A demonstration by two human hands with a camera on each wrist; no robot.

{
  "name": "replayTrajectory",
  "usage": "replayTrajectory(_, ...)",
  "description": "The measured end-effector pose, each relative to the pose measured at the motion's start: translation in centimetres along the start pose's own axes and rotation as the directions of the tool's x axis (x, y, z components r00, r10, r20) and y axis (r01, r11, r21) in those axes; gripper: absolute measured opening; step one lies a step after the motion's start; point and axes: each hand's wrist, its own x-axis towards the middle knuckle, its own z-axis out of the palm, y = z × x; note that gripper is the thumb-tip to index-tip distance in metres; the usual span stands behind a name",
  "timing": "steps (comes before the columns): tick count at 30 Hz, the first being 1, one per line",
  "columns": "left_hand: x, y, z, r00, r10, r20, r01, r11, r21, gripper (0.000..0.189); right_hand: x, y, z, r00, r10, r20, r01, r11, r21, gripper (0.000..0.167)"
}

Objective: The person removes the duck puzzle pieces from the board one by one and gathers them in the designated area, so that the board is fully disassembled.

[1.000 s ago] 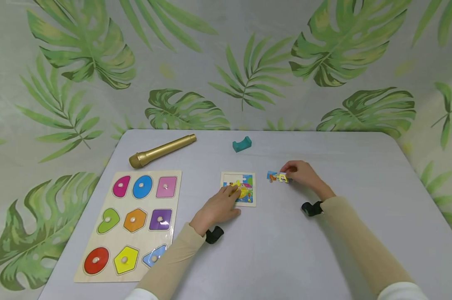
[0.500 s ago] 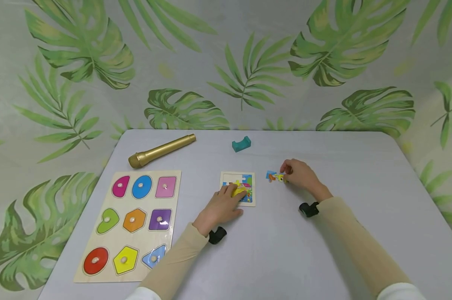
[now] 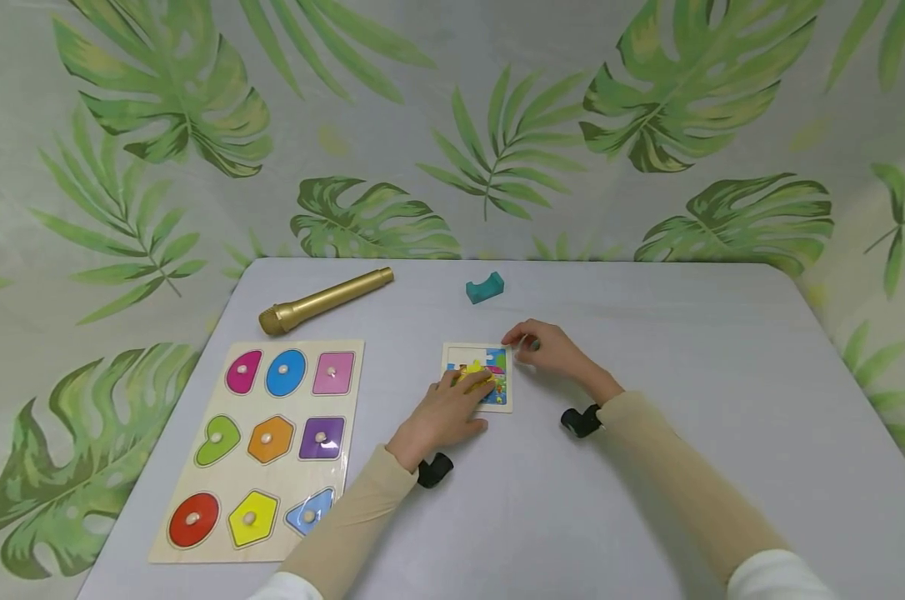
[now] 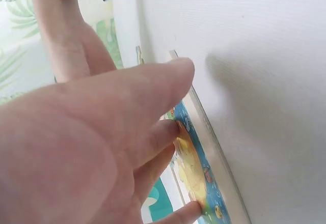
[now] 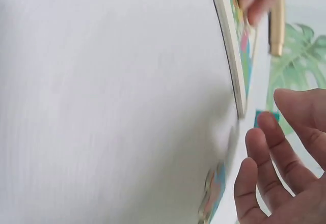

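Note:
My left hand (image 3: 447, 413) rests its fingers on the small picture puzzle (image 3: 501, 406), which has a yellow duck and a pale frame. In the left wrist view, those fingertips touch the duck area (image 4: 189, 165). My right hand (image 3: 553, 354) is over the table by the puzzle's far right corner. The right wrist view shows its thumb and fingers (image 5: 249, 183) apart, with nothing seen held between them. Loose jigsaw pieces (image 5: 216, 193) lie on the table beside that hand; in the head view it mostly covers them.
A wooden shape board (image 3: 231, 467) with knobbed pieces lies at left. Behind it is a gold microphone (image 3: 325, 302). A teal block (image 3: 485, 288) with a curved notch sits beyond the puzzle. The leafy backdrop (image 3: 497, 158) rises along the table's far edge.
My right hand has moved left from the loose pieces' far side to near the puzzle's corner, now hiding them in the head view. My left hand has shifted slightly right, still on the puzzle.

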Motion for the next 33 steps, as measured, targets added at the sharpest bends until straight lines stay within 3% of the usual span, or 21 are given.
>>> replayTrajectory(5,0.1,0.0,-0.1,1.0,0.002,0.022,-0.002,1.0,-0.007,0.061,0.5,-1.2,1.6,0.998,-0.037,0.047,0.04,0.998,-0.057,0.022)
replayTrajectory(11,0.3,0.0,0.1,1.0,0.003,0.022,-0.004,1.0,0.015,0.06,0.9,-1.6,2.5,0.998,-0.037,0.04,0.044,0.984,-0.174,0.015)
replayTrajectory(24,0.4,0.0,0.0,0.999,-0.002,0.036,0.002,1.0,-0.007,0.059,0.9,-1.7,2.8,0.999,0.009,0.031,-0.006,0.993,-0.118,0.017)
replayTrajectory(33,0.4,0.1,-0.1,0.999,-0.02,0.046,0.021,1.0,-0.016,0.059,0.9,-1.9,2.8,0.999,-0.019,0.028,0.021,0.996,-0.087,0.034)
